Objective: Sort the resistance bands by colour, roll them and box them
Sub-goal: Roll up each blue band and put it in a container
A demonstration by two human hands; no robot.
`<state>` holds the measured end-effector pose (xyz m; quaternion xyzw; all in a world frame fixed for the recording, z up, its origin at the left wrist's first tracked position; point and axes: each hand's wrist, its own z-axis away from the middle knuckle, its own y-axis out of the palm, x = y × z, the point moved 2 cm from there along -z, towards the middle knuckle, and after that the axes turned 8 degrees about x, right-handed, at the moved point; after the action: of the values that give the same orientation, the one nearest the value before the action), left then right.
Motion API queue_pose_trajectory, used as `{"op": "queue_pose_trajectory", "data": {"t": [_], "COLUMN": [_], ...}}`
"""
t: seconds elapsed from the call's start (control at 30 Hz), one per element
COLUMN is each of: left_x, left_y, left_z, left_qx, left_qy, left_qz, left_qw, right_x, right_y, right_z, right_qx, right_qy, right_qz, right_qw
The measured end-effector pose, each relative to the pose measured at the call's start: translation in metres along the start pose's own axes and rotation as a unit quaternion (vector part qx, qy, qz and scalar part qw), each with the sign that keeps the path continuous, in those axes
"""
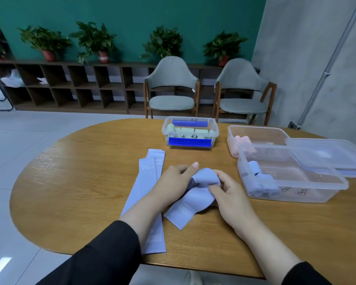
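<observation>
- Hands are meeting near the oval wooden table's [74,182] front edge: left hand [173,183] and right hand [230,194] are both pinching a half-rolled pale lilac fabric resistance band [197,194].
- Its loose tail is lying between the wrists.

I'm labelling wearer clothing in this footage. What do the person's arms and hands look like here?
Both arms wear black long sleeves, pushed up so the forearms are bare. The left hand and right hand are bare: no gloves, rings, watch or bracelets visible.

wooden table [80,182] | flat lavender bands [150,171] | three clear boxes [190,132]
</observation>
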<state>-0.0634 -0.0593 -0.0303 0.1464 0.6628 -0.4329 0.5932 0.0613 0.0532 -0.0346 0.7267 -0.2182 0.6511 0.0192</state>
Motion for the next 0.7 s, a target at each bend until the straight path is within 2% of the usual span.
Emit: {"op": "queue_pose_trajectory", "data": {"t": [0.13, 0.23, 0.3, 0.33, 0.47, 0.6, 0.7], "left_x": [-0.015, -0.012, -0.012, -0.015, -0.027, -0.048, -0.070], "left_y": [-0.005, -0.010, -0.009, -0.007, -0.006, -0.015, -0.017], "left_z": [0.007, 0.008, 0.007, 0.008, 0.002, -0.003, -0.002], "left_qx": [0.097, 0.200, 0.266, 0.273, 0.163, 0.001, -0.047], "left_qy": [-0.071, -0.137, -0.142, -0.133, -0.035, 0.052, 0.120], "left_qz": [0.127, 0.159, 0.198, 0.235, 0.380, 0.336, 0.322], "left_qw": [0.985, 0.957, 0.933, 0.923, 0.910, 0.940, 0.938], "right_x": [0.012, 0.025, 0.032, 0.033, 0.034, 0.027, 0.025], "right_y": [-0.004, -0.009, -0.012, -0.013, -0.015, -0.015, -0.013], "right_z": [-0.002, -0.003, -0.004, -0.004, 0.000, 0.010, 0.022], "right_qx": [0.015, 0.031, 0.044, 0.049, 0.044, 0.049, 0.103], "right_qy": [0.006, 0.012, 0.014, 0.019, 0.034, 0.069, 0.106], "right_qz": [-0.026, -0.049, -0.059, -0.070, -0.060, -0.093, -0.098], "right_qw": [1.000, 0.998, 0.997, 0.996, 0.997, 0.992, 0.984]}}
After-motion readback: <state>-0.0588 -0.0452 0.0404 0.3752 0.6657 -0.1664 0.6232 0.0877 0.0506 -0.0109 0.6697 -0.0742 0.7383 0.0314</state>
